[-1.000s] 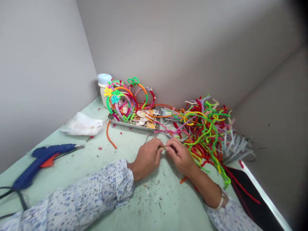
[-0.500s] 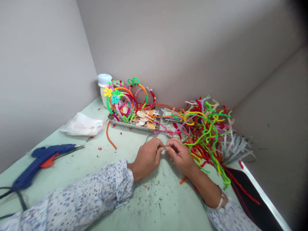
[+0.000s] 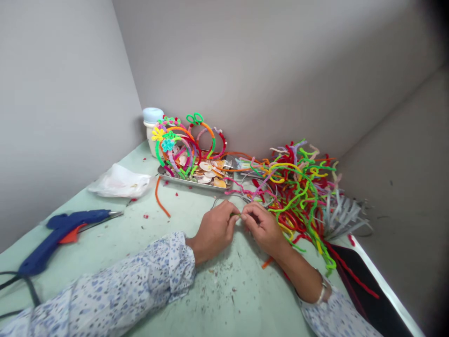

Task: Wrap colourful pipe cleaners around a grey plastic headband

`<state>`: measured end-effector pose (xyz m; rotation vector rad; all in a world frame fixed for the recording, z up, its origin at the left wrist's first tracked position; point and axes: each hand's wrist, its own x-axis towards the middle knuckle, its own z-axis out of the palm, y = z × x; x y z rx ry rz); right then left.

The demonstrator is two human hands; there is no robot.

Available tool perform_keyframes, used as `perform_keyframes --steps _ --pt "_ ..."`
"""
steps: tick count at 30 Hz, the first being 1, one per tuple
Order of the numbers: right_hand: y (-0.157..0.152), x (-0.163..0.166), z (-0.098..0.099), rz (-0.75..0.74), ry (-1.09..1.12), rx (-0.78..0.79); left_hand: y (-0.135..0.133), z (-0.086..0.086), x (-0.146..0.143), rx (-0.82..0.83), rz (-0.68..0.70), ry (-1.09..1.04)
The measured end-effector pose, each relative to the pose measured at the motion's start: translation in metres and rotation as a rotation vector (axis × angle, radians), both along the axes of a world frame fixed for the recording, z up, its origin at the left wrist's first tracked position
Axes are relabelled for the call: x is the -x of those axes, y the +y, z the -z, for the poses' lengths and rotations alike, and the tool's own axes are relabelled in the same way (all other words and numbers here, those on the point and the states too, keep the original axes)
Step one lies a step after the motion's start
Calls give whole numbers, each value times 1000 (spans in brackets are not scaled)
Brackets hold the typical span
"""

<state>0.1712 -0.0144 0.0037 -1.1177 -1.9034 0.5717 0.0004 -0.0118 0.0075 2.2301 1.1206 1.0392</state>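
Note:
My left hand [image 3: 218, 227] and my right hand [image 3: 263, 228] meet fingertip to fingertip, a little above the table. Between them is a thin green strand [image 3: 235, 215], mostly hidden by the fingers. The left thumb and forefinger pinch one side of it, and the right thumb and forefinger close on the other side. Just behind my fingers lie loops of grey wire [image 3: 242, 196]. Close by on the right spreads a tangled heap of coloured pipe cleaners [image 3: 301, 187], with red, green and yellow strands reaching toward my right forearm.
A metal tray [image 3: 196, 184] at the back holds shells and pipe-cleaner hoops [image 3: 210, 135]. Behind it stands a white jar with a blue lid [image 3: 153, 115]. A blue glue gun [image 3: 66, 229] and a plastic bag [image 3: 121, 182] lie left. Grey ties [image 3: 343, 215] fan out right.
Almost nothing differs. The fingers of my right hand have shifted very slightly at the pinch; both hands keep their place.

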Motion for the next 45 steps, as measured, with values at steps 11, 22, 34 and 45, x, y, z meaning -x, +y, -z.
perform_keyframes --steps 11,22,34,45 --pt "-1 0 0 18 -17 -5 0 1 -1 -3 6 -3" --pt "-2 0 0 26 -19 0 0 1 0 -5 -1 -1" --pt "-2 0 3 52 14 -51 0 0 -1 -4 -8 -33" --pt "-3 -3 1 185 34 -229 2 -3 0 12 -36 -207"
